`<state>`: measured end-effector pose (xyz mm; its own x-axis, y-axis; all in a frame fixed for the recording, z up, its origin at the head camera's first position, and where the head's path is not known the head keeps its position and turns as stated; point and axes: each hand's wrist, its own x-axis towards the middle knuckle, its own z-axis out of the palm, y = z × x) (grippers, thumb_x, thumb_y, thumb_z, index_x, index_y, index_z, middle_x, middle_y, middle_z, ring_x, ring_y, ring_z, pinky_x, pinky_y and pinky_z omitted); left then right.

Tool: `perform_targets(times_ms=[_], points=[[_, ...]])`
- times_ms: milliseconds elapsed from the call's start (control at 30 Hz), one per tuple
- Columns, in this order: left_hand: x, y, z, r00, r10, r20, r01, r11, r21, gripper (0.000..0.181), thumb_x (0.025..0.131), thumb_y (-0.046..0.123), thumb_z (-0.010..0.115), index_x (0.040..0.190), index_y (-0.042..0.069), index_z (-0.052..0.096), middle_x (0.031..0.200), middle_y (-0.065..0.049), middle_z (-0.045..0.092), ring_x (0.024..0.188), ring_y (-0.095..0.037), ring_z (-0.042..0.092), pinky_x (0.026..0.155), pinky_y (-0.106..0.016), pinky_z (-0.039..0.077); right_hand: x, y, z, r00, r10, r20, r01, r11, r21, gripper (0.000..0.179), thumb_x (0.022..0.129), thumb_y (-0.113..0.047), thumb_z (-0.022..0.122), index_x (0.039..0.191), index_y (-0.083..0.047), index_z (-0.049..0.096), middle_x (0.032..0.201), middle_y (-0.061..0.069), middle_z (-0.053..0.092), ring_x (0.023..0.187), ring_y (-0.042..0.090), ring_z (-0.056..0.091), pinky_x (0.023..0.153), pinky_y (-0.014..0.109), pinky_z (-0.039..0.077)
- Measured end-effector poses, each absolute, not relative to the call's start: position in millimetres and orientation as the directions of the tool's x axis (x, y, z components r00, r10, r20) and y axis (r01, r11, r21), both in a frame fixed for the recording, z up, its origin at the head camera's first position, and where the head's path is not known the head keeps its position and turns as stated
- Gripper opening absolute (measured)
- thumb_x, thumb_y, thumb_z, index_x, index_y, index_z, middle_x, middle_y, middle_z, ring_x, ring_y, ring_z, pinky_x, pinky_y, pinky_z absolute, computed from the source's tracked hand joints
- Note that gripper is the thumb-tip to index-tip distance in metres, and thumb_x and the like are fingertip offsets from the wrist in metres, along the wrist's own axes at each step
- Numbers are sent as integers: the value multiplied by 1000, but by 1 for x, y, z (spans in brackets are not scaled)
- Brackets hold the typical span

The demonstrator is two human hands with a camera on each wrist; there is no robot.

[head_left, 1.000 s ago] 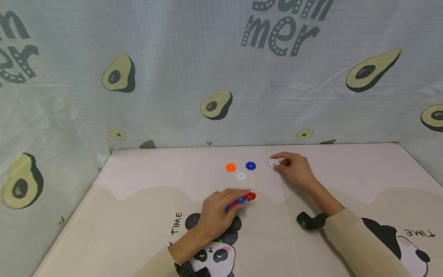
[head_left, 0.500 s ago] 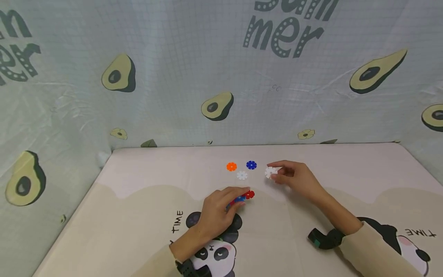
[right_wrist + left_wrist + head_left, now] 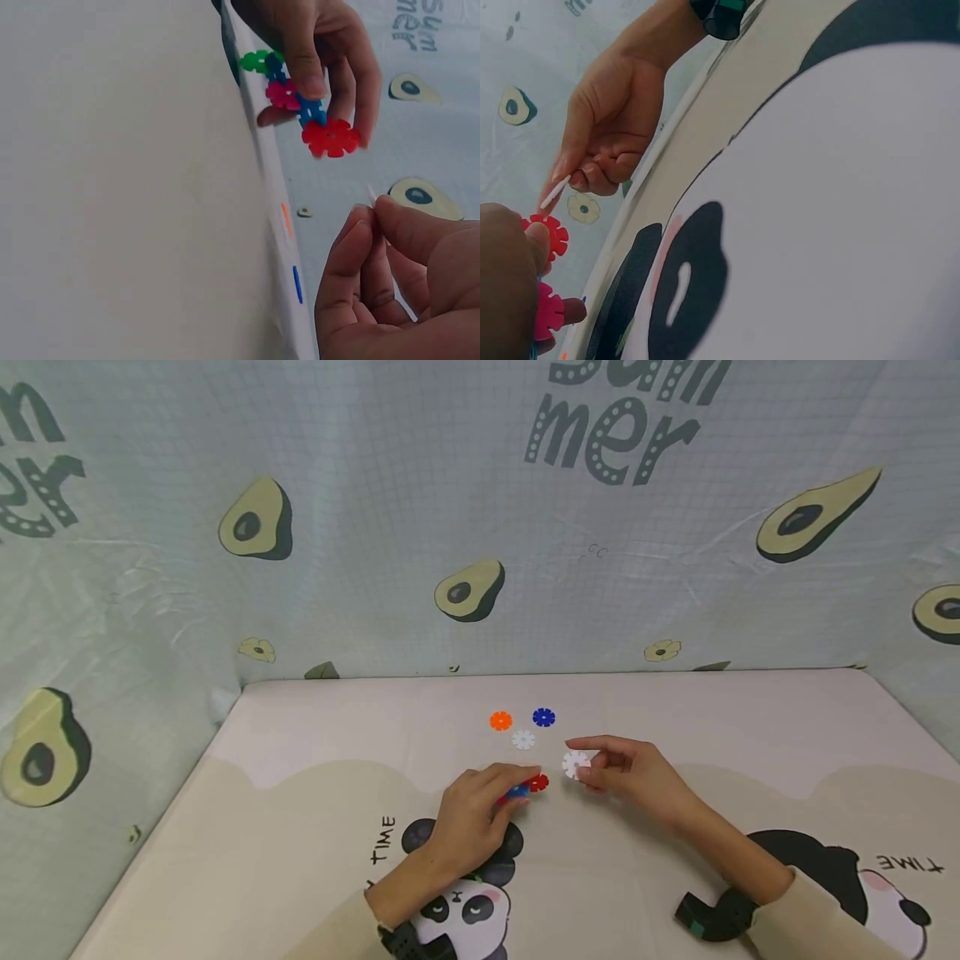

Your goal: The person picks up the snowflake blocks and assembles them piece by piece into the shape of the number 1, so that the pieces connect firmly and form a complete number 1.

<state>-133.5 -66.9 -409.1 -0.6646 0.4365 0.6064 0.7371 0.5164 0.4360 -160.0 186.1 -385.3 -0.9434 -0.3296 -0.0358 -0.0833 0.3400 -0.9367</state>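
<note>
A white notched disc [image 3: 572, 763] is pinched at its rim between the thumb and fingers of the right hand [image 3: 637, 768], held above the table [image 3: 712, 718], and it looks featherlight: thin, stiff, probably plastic, smooth enough to skid if the pinch goes slack. Rim is the right place to hold it, with the notches on the opposite side left bare. Just beside it, with a gap between, the left hand [image 3: 474, 810] grips a chain of interlocked discs [image 3: 517, 790]: a green disc [image 3: 255, 61] at one end, then a dark blue disc [image 3: 275, 69], a pink disc [image 3: 280, 95], a light blue disc [image 3: 310, 112], and a red disc [image 3: 331, 139] at the end nearest the white one. That chain should be light too, each piece rigid, the joints its likely weak spots under a twist, so a hold close behind the red end looks steadiest. Lovely facing pose here: the left hand arches over the chain, palm down, thumb on the near side; the right reaches in from its own side, index finger stretched above the disc, the others folded under. Towards the table's far edge, about midway between the far corners, lie an orange disc [image 3: 500, 721], a blue disc [image 3: 543, 717] and a pale disc [image 3: 523, 740].
</note>
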Motion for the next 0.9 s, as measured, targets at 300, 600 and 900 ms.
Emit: perform_targets(times_ms=[300, 600, 900], points=[[-134, -67, -415, -595, 497, 631, 791, 501, 351, 41, 85, 8, 71, 125, 16, 62, 109, 4, 65, 84, -12, 65, 71, -27, 51, -151, 181, -395, -924, -381, -31, -55, 212, -976, 43, 87, -22, 72, 125, -6, 62, 80, 14, 59, 77, 28, 63, 73, 31, 54], [-132, -68, -416, -580, 510, 635, 804, 481, 349, 42, 86, 8, 71, 126, 17, 62, 109, 4, 65, 85, -10, 64, 72, -25, 51, -147, 179, -401, -915, -403, -3, -92, 216, -972, 41, 86, -21, 73, 123, -6, 63, 80, 13, 61, 73, 23, 62, 66, 26, 51], [-132, -67, -418, -581, 529, 618, 809, 454, 373, 41, 86, 9, 71, 125, 16, 62, 109, 5, 66, 90, -9, 64, 74, -24, 51, -144, 177, -404, -915, -404, -11, -78, 204, -976, 42, 83, -21, 76, 120, -6, 64, 80, 12, 63, 69, 19, 61, 58, 26, 48]])
